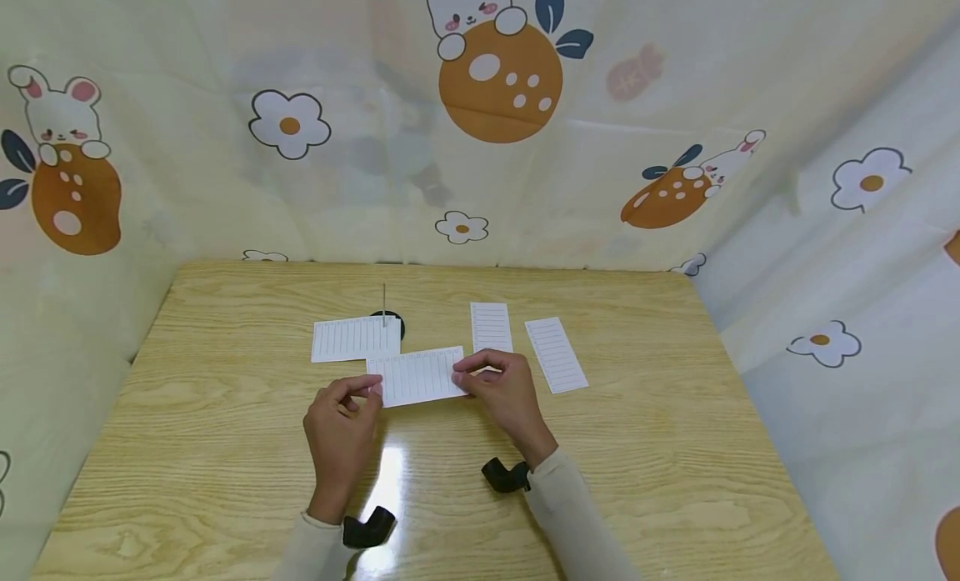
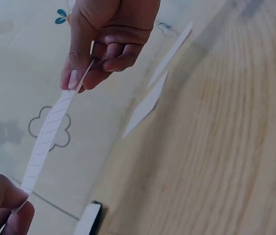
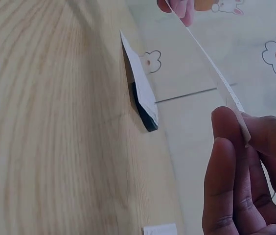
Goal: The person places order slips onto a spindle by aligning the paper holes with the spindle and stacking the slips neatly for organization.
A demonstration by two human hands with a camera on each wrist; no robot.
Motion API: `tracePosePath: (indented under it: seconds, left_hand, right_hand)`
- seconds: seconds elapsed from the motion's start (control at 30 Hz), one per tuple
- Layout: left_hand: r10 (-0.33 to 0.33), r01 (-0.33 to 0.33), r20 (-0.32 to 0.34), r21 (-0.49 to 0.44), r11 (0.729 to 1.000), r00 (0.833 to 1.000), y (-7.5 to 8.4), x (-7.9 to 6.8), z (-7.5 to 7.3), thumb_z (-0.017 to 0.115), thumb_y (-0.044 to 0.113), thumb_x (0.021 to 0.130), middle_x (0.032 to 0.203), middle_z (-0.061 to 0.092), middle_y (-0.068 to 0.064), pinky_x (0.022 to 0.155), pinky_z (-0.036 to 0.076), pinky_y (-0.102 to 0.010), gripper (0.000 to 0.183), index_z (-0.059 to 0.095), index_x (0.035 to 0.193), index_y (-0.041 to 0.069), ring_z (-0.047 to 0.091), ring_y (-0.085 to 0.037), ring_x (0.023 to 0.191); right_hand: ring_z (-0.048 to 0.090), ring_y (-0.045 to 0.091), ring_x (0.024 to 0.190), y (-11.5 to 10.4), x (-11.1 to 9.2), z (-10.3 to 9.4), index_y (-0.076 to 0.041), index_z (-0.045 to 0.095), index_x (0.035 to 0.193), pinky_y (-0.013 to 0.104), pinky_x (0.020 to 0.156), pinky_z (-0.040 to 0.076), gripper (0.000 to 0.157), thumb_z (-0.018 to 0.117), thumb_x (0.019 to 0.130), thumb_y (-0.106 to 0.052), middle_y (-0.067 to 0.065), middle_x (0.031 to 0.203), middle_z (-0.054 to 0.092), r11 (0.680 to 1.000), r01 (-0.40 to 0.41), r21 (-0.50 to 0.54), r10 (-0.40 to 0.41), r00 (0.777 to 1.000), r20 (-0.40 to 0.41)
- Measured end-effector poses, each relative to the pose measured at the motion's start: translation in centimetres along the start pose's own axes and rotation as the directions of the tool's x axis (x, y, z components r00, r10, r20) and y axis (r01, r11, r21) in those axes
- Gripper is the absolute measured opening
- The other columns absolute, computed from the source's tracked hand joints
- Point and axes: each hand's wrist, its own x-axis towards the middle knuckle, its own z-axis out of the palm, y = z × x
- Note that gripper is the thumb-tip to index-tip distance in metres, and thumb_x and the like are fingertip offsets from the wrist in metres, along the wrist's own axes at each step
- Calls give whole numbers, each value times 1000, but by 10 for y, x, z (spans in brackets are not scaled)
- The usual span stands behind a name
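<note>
Holding a ruled white card (image 1: 416, 379) up off the bench (image 1: 675, 481), a short end to each hand. Pinching the left end with the left hand (image 1: 341, 435), the right end with the right hand (image 1: 510, 402). Slightly tilted in the head view, right end higher; hard to tell from these angles whether a single sheet or more.

Just beyond, similarly ruled white paper (image 1: 348, 341), pierced near its right end by an upright metal spike (image 1: 384, 302) on a black base (image 3: 140, 107). Judging by that, probably at the lining-up step — readying the card for the spike, not yet on it. Calls next for raising the card above the tip, bringing its right end over the point, then pressing down evenly, fingers close to the piercing spot but clear of the point. Likely to buckle if pushed only from the far end.

Off to the right, on the bench: a straight card (image 1: 492, 324), near end behind the right hand — and a slanted card (image 1: 557, 356), apart from it. Behind everything, a patterned curtain (image 1: 337, 206).
</note>
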Motion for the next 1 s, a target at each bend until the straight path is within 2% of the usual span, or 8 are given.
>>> tracePosePath:
  seconds: [0.17, 0.43, 0.63, 0.77, 1.0]
  left_hand:
    - [10, -10, -13, 5, 1000, 1000, -1, 7, -5, 76, 9, 83, 77, 71, 2, 56, 36, -22, 12, 79, 90, 18, 50, -14, 68]
    - [4, -4, -19, 18, 1000, 1000, -1, 23, -14, 75, 9, 84, 78, 71, 2, 59, 37, -23, 11, 80, 91, 17, 51, -15, 69]
    - [-7, 8, -32, 45, 999, 999, 0, 37, -20, 75, 13, 85, 77, 71, 2, 63, 35, -26, 9, 80, 91, 18, 49, -13, 69]
    - [12, -10, -37, 34, 999, 999, 2, 46, -25, 74, 13, 86, 78, 71, 0, 64, 34, -27, 9, 80, 92, 16, 49, -16, 70]
    - [66, -65, -67, 27, 998, 996, 2, 59, -30, 73, 11, 85, 78, 71, -1, 65, 34, -27, 10, 80, 92, 15, 49, -16, 68]
  right_hand:
    - [71, 15, 69, -3, 8, 7, -6, 76, 93, 42, 72, 60, 11, 80, 83, -10, 10, 96, 73, 1000, -7, -12, 7, 1000, 15]
    - [71, 17, 71, -10, 22, 18, -5, 76, 94, 49, 75, 59, 13, 79, 84, -12, 11, 97, 73, 1000, 12, -1, -12, 999, 42]
    - [71, 32, 75, -15, 34, 27, -11, 76, 93, 46, 74, 59, 9, 79, 85, -13, 6, 98, 73, 999, 33, -15, -33, 998, 57]
    - [70, 38, 78, -20, 40, 32, -13, 76, 93, 49, 76, 59, 9, 79, 85, -14, 5, 99, 73, 999, 48, -14, -47, 997, 68]
    - [70, 34, 76, -31, 50, 40, -15, 76, 92, 50, 76, 59, 9, 80, 84, -15, 4, 97, 73, 997, 70, -20, -69, 996, 61]
